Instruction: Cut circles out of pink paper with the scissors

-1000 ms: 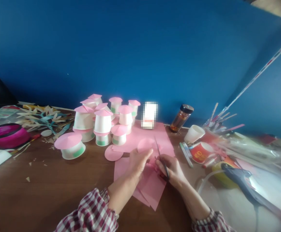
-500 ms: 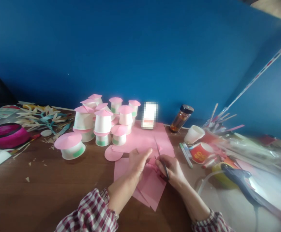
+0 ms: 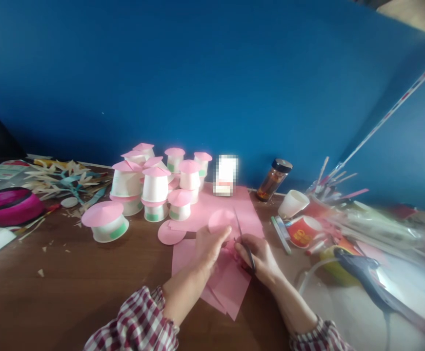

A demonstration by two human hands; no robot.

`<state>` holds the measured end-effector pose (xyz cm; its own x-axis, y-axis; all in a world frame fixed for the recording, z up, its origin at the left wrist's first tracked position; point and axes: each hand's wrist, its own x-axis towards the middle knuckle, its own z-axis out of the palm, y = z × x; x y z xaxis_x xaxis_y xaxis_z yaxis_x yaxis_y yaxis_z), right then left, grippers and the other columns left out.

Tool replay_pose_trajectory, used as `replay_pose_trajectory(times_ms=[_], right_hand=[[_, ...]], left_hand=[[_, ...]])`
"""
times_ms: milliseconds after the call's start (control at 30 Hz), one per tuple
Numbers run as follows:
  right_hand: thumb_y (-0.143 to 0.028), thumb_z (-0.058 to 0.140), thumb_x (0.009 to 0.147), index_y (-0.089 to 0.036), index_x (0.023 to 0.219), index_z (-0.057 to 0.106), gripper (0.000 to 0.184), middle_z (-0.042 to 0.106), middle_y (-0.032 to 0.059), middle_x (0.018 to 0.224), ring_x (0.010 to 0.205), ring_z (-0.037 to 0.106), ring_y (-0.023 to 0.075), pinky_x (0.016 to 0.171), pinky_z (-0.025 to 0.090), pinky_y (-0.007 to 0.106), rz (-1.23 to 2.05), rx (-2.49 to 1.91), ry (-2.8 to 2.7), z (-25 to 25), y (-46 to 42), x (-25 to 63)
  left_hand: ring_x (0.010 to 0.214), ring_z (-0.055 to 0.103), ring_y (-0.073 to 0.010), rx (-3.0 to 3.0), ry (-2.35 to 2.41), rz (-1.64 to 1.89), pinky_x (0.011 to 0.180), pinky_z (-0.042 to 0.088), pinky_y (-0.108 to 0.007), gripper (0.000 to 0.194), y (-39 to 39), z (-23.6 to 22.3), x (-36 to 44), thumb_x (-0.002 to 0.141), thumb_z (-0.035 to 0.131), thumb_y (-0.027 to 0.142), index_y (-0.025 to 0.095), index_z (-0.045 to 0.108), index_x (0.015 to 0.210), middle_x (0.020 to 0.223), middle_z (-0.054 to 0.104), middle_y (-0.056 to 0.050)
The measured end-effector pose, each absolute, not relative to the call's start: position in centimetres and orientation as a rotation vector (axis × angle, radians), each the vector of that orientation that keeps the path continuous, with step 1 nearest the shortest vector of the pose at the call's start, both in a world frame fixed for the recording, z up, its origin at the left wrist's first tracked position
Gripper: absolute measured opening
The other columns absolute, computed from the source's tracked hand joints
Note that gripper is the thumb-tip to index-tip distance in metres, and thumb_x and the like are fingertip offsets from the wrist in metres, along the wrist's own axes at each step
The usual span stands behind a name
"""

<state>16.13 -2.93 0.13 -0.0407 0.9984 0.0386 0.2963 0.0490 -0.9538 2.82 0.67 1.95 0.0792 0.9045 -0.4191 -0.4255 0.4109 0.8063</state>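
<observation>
My left hand pinches a round pink paper disc and holds it upright over the pink sheets. My right hand is closed round a pair of scissors whose thin blades point up beside the disc's right edge. Both hands hover over a loose pile of pink paper sheets on the brown table. Another cut pink disc lies flat just left of my left hand.
Several white paper cups with pink paper tops stand behind the hands, one wider cup to their left. A magenta bowl sits far left. To the right are a brown jar, a white cup, a red cup and a glue gun.
Half a second ago the pink disc was turned edge-on and hardly showed; now it faces the camera again above my left hand's fingers. My right hand and the scissors have barely moved.
</observation>
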Motion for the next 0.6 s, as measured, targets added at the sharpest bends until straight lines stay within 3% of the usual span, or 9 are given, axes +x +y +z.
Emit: replay_pose_trajectory(times_ms=[600], right_hand=[[-0.04, 0.068, 0.074, -0.015, 0.067, 0.057, 0.028, 0.052, -0.0031, 0.048, 0.04, 0.044, 0.0096, 0.038, 0.035, 0.02, 1.048, -1.381, -1.436, 0.7, -3.1, 15.8]], left_hand=[[0.037, 0.048, -0.0102, 0.572, 1.053, 1.115, 0.036, 0.038, -0.021, 0.014, 0.2, 3.2, 2.7, 0.064, 0.07, 0.017, 0.014, 0.059, 0.056, 0.043, 0.051, 0.001]])
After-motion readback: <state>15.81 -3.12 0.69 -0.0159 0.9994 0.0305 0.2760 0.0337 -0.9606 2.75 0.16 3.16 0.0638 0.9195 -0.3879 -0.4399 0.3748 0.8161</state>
